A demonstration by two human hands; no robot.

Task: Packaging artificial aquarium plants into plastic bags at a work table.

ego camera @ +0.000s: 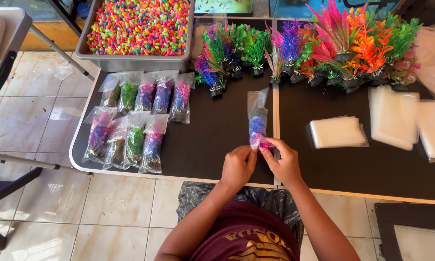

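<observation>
L hand (237, 166), R hand (284, 159) pinching plant bag (257, 123) bottom.

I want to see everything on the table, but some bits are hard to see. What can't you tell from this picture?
- Head view: the bottom of the small bag is covered by the left hand and right hand.
- The tub of coloured pebbles is cut off by the top edge.
- The plant bases are too small and crowded to count.
- The clear bags run off the right edge.
</observation>
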